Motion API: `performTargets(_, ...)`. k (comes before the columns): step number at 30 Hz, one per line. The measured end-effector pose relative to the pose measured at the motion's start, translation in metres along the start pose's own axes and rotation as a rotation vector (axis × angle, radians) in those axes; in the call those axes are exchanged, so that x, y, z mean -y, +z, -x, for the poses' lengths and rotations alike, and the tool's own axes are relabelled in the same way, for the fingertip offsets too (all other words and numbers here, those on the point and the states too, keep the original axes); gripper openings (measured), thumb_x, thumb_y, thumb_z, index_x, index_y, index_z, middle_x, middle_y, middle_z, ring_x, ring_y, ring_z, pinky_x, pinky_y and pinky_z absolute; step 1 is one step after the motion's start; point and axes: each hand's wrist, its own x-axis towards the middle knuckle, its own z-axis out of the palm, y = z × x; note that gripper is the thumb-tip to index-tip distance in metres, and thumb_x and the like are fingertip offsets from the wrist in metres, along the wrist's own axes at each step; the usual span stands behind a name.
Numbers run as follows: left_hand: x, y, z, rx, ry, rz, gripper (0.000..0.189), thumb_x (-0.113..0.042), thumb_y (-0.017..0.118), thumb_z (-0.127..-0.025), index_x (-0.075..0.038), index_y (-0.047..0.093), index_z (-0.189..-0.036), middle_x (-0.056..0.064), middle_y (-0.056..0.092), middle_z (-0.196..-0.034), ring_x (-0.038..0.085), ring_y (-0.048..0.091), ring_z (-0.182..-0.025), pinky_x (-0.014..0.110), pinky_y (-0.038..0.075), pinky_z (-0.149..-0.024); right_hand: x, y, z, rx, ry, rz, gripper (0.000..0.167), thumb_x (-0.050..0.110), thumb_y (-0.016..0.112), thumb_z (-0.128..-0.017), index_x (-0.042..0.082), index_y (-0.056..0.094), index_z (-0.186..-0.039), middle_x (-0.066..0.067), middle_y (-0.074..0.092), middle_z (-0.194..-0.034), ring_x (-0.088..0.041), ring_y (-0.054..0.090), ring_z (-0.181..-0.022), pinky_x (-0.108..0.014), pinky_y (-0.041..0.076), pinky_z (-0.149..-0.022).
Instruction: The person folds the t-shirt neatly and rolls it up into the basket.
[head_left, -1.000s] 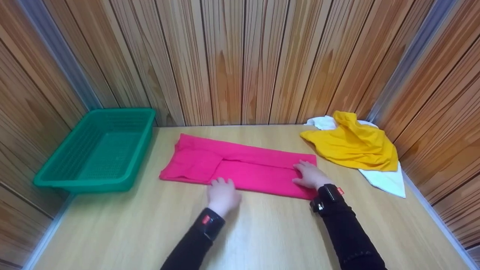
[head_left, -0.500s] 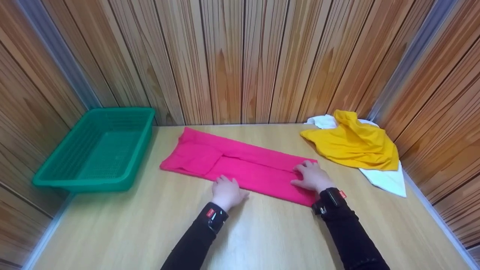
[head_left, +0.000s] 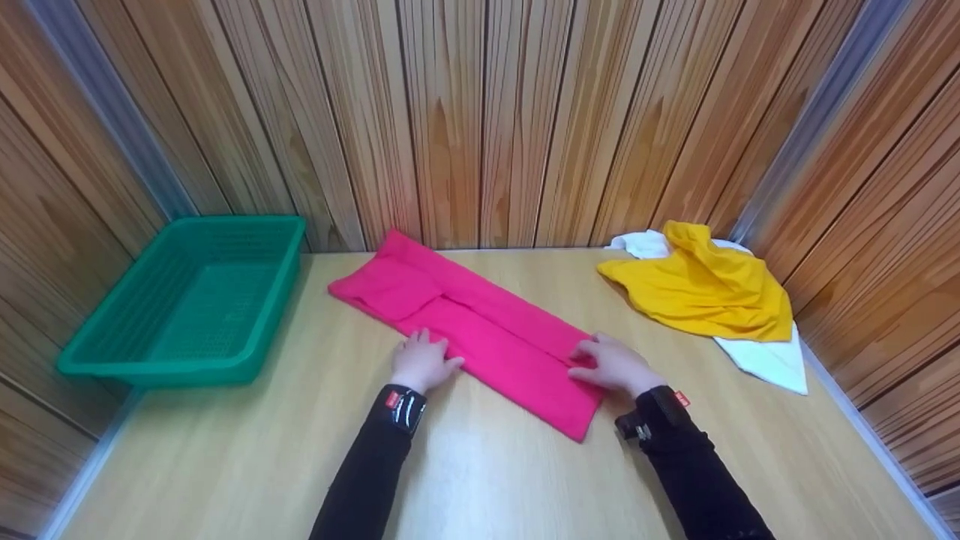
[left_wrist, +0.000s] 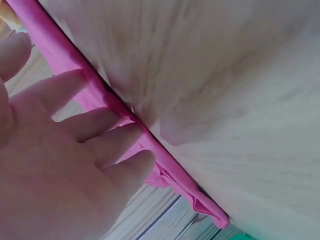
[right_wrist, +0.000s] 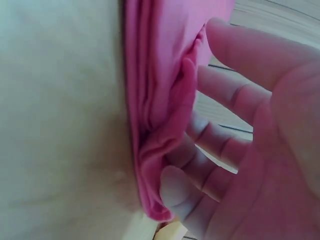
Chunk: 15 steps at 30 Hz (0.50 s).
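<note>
A pink garment (head_left: 495, 337), folded into a long strip, lies slantwise on the table (head_left: 510, 487). Its left end points to the back wall and its right end comes toward me. My left hand (head_left: 422, 363) touches the near long edge left of the middle. In the left wrist view, the fingers (left_wrist: 107, 122) are extended along the garment's edge. At the right end, my right hand (head_left: 615, 364) rests on the garment. The right wrist view shows loosely bent fingers (right_wrist: 225, 90) against the layered folds, without a visible grip.
To the left stands a green plastic basket (head_left: 259, 352) with perforated sides. A crumpled yellow cloth (head_left: 705, 292) lies over a white cloth (head_left: 772, 364) at the back right. Wood-panelled walls (head_left: 450, 127) enclose the table at the back and sides.
The pink garment has turned clockwise: its left end has moved back and its right end toward me. My left hand has shifted back and slightly left; the right has moved slightly left.
</note>
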Motion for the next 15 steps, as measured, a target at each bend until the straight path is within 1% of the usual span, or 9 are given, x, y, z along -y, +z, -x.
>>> performTargets(5,-0.002,0.002,0.001,-0.009,-0.035,-0.045,0.063,-0.052,0.054,-0.097,-0.01,0.053,-0.142,0.027,0.036,-0.152,0.045,0.027,-0.142,0.06,0.023,-0.112,0.005,0.0,-0.001,0.013,-0.039,0.009,0.031,0.031,0.075,-0.089,0.012,0.07,-0.112,-0.005,0.058,-0.104,-0.024,0.056,-0.092,-0.045,0.048,-0.088)
performTargets(10,-0.013,0.008,0.008,-0.006,-0.065,-0.13,0.076,-0.06,0.055,-0.093,-0.007,0.047,-0.147,0.025,0.034,-0.153,0.044,0.027,-0.142,0.06,0.024,-0.111,0.006,-0.003,-0.005,0.016,-0.044,0.037,0.03,0.028,0.074,-0.09,0.011,0.07,-0.114,-0.004,0.06,-0.102,-0.022,0.056,-0.09,-0.043,0.048,-0.087)
performTargets(12,-0.022,0.011,0.012,-0.008,-0.052,-0.172,0.079,-0.062,0.056,-0.091,-0.007,0.045,-0.148,0.024,0.034,-0.154,0.043,0.028,-0.142,0.059,0.025,-0.111,0.008,-0.005,-0.008,0.006,-0.04,0.04,0.032,0.027,0.073,-0.09,0.01,0.069,-0.117,-0.004,0.061,-0.104,-0.023,0.056,-0.091,-0.043,0.048,-0.088)
performTargets(14,-0.033,0.015,0.016,-0.015,-0.015,-0.208,0.079,-0.062,0.057,-0.091,-0.009,0.046,-0.147,0.023,0.035,-0.153,0.042,0.029,-0.141,0.058,0.026,-0.111,0.01,-0.008,-0.013,-0.016,-0.05,0.045,0.037,0.026,0.072,-0.091,0.008,0.066,-0.123,-0.007,0.061,-0.108,-0.025,0.057,-0.096,-0.045,0.048,-0.091)
performTargets(15,-0.039,0.018,0.019,-0.023,0.014,-0.225,0.078,-0.062,0.057,-0.09,-0.01,0.047,-0.147,0.022,0.037,-0.152,0.042,0.031,-0.141,0.059,0.026,-0.111,0.012,-0.009,-0.016,-0.029,-0.059,0.048,0.038,0.025,0.072,-0.092,0.007,0.065,-0.125,-0.009,0.062,-0.111,-0.027,0.058,-0.099,-0.046,0.047,-0.093)
